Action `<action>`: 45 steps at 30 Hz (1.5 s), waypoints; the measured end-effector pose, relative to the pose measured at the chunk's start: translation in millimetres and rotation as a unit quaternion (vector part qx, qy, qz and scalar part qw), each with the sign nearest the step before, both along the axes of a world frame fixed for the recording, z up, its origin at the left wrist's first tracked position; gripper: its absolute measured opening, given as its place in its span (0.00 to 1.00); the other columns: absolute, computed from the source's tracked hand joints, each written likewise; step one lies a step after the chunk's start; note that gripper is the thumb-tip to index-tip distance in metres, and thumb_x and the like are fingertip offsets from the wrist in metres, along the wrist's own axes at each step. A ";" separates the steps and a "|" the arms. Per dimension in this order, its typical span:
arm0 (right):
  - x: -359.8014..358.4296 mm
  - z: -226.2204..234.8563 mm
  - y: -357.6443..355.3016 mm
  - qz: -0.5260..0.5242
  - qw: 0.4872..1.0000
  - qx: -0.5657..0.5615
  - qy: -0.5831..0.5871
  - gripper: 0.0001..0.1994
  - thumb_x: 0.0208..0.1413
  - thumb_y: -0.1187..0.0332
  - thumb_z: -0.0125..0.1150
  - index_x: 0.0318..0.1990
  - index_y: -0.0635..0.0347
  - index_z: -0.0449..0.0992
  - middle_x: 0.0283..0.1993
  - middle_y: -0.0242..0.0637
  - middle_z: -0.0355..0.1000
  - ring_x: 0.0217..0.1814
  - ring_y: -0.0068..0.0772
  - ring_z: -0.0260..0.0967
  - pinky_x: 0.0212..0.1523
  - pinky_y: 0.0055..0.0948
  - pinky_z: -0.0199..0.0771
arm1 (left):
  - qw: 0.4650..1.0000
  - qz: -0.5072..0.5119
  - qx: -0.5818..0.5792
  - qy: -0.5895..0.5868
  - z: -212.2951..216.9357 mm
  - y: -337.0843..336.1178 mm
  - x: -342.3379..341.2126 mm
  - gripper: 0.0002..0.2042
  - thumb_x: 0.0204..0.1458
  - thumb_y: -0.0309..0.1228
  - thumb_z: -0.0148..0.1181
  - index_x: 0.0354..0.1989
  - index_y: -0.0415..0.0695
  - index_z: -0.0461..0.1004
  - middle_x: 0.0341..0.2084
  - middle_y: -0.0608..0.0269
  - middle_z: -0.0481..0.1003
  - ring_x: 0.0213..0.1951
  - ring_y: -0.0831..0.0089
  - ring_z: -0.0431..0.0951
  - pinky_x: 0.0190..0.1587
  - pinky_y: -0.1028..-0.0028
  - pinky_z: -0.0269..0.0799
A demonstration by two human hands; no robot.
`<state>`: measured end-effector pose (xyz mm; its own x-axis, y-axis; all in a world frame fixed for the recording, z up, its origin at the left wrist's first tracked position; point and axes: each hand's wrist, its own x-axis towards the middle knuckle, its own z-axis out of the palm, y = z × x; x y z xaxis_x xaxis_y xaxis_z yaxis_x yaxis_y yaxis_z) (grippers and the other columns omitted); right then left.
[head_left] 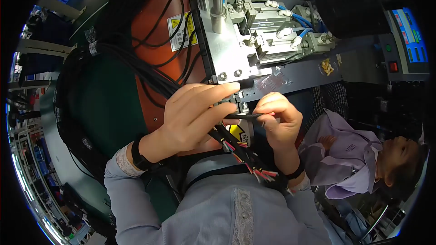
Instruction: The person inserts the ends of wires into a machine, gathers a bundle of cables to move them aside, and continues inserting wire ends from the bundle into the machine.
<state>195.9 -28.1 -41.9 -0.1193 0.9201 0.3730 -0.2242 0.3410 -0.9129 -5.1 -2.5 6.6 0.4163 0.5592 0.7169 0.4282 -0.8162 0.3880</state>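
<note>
- Near-white glare is thrown back by the metal plate along the right edge of the orange worktop.
- The dark green surface is left dim beyond the worktop's left edge.
- Glowing strip lights are bent at the lower-left rim.
- The corners are blacked out.

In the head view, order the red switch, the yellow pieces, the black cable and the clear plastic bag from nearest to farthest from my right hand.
From your right hand:
1. Black cable: pinched in that hand, extending left.
2. Clear plastic bag: just ahead.
3. Yellow pieces: ahead and to the right.
4. Red switch: ahead, farthest right.
</note>
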 end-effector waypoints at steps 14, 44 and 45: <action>-47.9 7.8 6.0 -0.141 0.982 -0.097 0.078 0.08 0.45 0.81 0.66 0.34 0.67 0.75 0.35 0.41 0.75 0.36 0.26 0.71 0.36 0.23 0.70 | 0.996 0.009 -0.072 0.054 -22.3 3.8 -5.4 0.09 0.43 0.30 0.64 0.30 0.39 0.75 0.21 0.61 0.73 0.21 0.68 0.74 0.21 0.74 0.65; -27.8 1.7 27.8 -0.086 0.967 -0.008 -0.240 0.07 0.42 0.81 0.67 0.26 0.65 0.73 0.25 0.37 0.72 0.28 0.27 0.68 0.30 0.24 0.67 | 0.988 0.033 -0.003 0.154 -48.9 1.7 -13.6 0.14 0.43 0.36 0.58 0.33 0.39 0.74 0.22 0.65 0.67 0.20 0.73 0.69 0.19 0.75 0.60; -25.4 0.9 27.1 -0.063 0.972 -0.056 -0.219 0.07 0.42 0.81 0.67 0.26 0.65 0.72 0.25 0.37 0.71 0.27 0.27 0.67 0.30 0.24 0.67 | 0.986 0.043 -0.005 0.164 -49.0 1.4 -13.8 0.15 0.42 0.37 0.58 0.34 0.39 0.74 0.23 0.65 0.68 0.21 0.73 0.70 0.20 0.76 0.60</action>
<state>170.5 -1.0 -41.0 -0.1282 0.9696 0.2084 0.2319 0.2336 -0.9443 -18.9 -1.1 -42.5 0.5746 0.6098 0.5459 0.5998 -0.7675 0.2261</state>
